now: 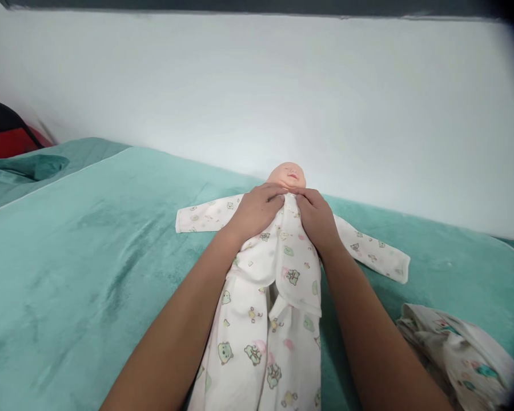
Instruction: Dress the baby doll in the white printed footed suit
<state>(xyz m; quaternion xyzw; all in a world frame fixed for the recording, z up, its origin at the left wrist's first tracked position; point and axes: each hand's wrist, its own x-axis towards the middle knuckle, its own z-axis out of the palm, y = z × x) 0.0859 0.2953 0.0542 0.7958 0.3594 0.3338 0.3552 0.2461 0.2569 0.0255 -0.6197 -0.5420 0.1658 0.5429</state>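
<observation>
A baby doll (288,175) lies on its back on a teal bed cover (81,257), head toward the wall. It wears a white printed sleepsuit (278,319) with sleeves spread out to both sides. My left hand (257,210) rests on the doll's chest by the neck, fingers curled onto the garment's front edge. My right hand (317,217) pinches the other front edge at the collar, right beside the left. Both hands meet just under the doll's chin.
A crumpled white printed cloth (454,348) lies at the right near the bed's edge. A folded teal cloth (29,166) sits at the far left, with a red and black object (4,140) behind it. A white wall (282,85) runs along the far side.
</observation>
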